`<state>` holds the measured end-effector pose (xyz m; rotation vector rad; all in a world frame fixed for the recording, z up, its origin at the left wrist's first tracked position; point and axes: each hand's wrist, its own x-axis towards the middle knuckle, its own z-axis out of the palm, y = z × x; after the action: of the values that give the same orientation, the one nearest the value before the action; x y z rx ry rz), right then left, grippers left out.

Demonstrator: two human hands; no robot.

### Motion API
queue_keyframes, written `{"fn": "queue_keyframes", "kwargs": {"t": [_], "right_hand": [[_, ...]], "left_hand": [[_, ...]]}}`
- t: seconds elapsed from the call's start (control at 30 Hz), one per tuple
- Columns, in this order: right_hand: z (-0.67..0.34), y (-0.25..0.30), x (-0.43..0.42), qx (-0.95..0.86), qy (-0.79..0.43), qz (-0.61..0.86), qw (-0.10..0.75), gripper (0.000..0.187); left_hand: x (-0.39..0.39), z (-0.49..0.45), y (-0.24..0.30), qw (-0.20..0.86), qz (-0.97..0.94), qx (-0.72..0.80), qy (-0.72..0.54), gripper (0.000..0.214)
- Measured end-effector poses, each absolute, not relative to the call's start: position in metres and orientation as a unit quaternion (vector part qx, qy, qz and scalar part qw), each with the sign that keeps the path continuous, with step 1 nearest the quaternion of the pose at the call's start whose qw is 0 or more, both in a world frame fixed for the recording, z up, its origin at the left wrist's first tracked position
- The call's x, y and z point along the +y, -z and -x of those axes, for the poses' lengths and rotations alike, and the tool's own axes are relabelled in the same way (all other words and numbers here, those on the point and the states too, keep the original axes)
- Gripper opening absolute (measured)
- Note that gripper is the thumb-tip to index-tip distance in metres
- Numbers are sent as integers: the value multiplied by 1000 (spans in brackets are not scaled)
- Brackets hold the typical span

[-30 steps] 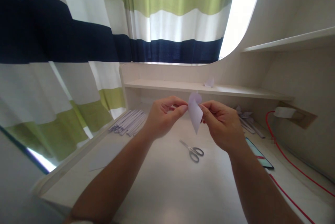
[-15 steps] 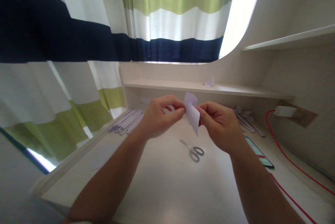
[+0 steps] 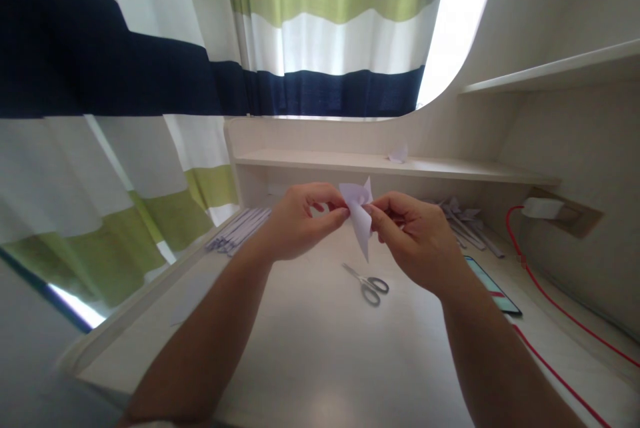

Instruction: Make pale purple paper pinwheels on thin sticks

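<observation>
A folded white paper piece (image 3: 359,215) with pointed, curled flaps is held up above the desk between my two hands. My left hand (image 3: 310,218) pinches its left side between thumb and forefinger. On the other side, my right hand (image 3: 413,235) grips the paper near its middle, thumb toward me and the other fingers curled. One long point of the paper hangs down, and a thin one sticks up. Below, a pair of scissors (image 3: 367,285) with grey handles lies on the desk (image 3: 320,348), touching neither hand.
Rolled paper sticks (image 3: 240,229) lie at the back left, near a paper sheet (image 3: 193,298). At the right are more paper pieces with sticks (image 3: 467,221), a phone (image 3: 493,285), and a red cable (image 3: 560,305) from a white charger (image 3: 543,208). A shelf (image 3: 320,160) holds folded paper (image 3: 399,153).
The paper has turned in my fingers, so its upper flap now opens to the left and a thin point shows at the top. Both hands keep their pinch.
</observation>
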<state>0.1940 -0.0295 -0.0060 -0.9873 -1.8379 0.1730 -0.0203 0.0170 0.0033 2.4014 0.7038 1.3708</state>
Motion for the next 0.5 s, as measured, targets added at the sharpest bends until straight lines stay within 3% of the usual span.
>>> {"fn": "queue_keyframes", "kwargs": {"t": [0.23,0.5], "right_hand": [[-191,4,-31,-775,-20,419,473,27],[-196,6,-27,-733,-42,413,539,18]], "left_hand": [[18,20,-2,135,-856,211,-451,15],[36,24,7,141,-830,229,-489,15]]}}
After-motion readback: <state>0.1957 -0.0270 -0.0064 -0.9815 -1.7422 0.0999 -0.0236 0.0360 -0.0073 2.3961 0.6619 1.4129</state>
